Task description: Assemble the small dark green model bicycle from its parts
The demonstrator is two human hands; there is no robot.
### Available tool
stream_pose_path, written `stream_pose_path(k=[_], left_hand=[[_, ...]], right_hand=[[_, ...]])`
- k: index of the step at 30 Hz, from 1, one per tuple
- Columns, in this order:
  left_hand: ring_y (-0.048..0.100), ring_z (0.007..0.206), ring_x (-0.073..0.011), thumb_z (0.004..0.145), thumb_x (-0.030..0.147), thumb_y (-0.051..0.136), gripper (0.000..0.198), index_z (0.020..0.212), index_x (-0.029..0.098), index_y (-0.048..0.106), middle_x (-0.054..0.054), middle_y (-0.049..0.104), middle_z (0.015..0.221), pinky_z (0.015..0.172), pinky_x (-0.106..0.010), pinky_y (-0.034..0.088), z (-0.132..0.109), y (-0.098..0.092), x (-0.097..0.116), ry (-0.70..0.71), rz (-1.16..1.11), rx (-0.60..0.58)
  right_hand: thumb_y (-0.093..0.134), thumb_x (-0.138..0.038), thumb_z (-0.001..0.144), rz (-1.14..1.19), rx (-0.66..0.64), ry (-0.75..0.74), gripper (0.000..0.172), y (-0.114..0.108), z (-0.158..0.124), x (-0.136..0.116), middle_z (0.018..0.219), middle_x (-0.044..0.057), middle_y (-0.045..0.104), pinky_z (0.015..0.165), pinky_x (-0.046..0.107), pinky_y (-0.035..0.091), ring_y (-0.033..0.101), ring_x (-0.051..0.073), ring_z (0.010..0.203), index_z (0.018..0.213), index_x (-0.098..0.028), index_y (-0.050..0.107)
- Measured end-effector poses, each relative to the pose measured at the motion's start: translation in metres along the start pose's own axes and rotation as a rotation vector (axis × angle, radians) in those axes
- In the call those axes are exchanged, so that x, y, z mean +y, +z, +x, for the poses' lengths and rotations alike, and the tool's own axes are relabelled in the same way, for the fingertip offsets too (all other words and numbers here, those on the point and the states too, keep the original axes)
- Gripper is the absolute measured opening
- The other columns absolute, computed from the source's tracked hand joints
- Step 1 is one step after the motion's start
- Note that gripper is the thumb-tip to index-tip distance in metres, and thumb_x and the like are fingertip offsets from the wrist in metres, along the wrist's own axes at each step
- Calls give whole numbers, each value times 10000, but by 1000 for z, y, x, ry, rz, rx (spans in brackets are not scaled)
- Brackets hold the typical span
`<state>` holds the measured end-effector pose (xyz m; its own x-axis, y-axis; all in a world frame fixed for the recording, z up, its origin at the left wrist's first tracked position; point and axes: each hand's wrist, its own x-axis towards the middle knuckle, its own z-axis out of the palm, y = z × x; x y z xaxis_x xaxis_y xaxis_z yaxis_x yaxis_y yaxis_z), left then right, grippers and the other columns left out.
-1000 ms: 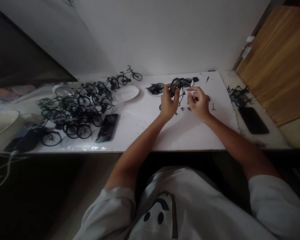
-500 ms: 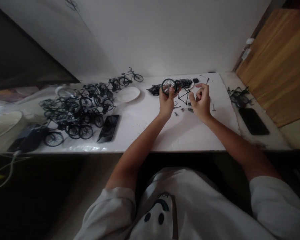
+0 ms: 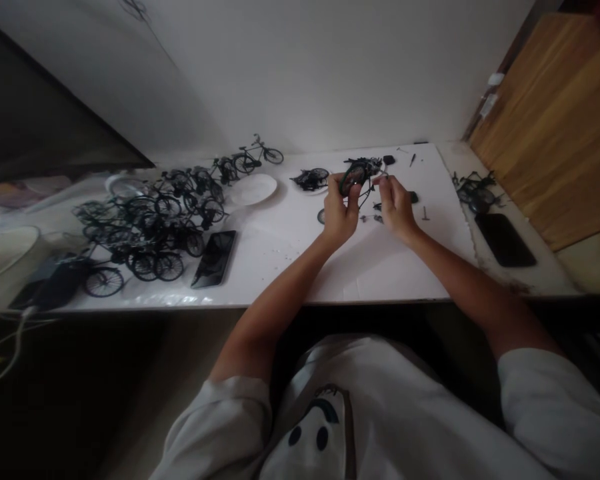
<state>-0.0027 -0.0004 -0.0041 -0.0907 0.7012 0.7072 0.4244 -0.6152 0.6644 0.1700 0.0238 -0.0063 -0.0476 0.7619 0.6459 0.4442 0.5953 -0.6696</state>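
My left hand [image 3: 341, 210] is closed around a small black model bicycle [image 3: 354, 180], thumb against its spoked wheel. The bicycle's thin frame reaches right, toward my other hand. Close beside it, my right hand [image 3: 397, 208] has its thumb and fingers pinched together at the frame's right side; whatever lies between the fingertips is too small to make out. A loose wheel [image 3: 321, 216] lies on the white board just left of my left hand, partly hidden by it. Small dark parts [image 3: 371, 219] lie under and between the hands.
Many model bicycles [image 3: 150, 220] crowd the left side, near a white plate [image 3: 254, 189] and a phone [image 3: 215, 259]. More black parts [image 3: 310, 178] sit behind my hands. At right are a small T-shaped piece [image 3: 425, 213], a second phone [image 3: 505, 240] and another dark model [image 3: 477, 192].
My right hand has moved in to the bicycle and its fingers have closed into a pinch. My left hand has turned the bicycle, so its wheel now shows at a slant.
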Motion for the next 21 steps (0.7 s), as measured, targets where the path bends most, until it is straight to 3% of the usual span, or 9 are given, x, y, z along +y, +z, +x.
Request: stream_pose_path(k=[2,7,16,21], left_hand=[[747,1195,-275,1134,702,401,543,1406,259,560,-145,720,1256,1068,-449,597,1,1,-2,5,-11,1],[736,1274,-277,1114,754,381,590,1398,267,553,-150,718,1312,1127,-443,577,2,2,-1,-8,-74,44],[727,1332,-266,1123,759,317,633,1470,279,541,-150,725,1351,1163,-447,565,2,0,11,-101,-139,14],[735,1292,-270,1129,756,279,642,1467,274,534,-151,724,1334,1140,-441,563,2,1,6,-95,-102,35]], right_hand=[[420,-782,1097,5,25,32,589,2,-1,-2,721,-6,564,695,362,487,547,198,663,1111,-267,705],[639,-692,1040,-18,34,42,442,7,-3,-2,753,-25,551,703,369,487,499,184,647,1193,-282,698],[598,-600,1076,-24,8,-12,359,9,-6,-2,890,41,643,792,385,533,571,203,762,1067,-254,690],[576,-623,1081,-38,0,-28,383,9,-5,0,908,51,647,826,390,545,593,213,807,1052,-255,679]])
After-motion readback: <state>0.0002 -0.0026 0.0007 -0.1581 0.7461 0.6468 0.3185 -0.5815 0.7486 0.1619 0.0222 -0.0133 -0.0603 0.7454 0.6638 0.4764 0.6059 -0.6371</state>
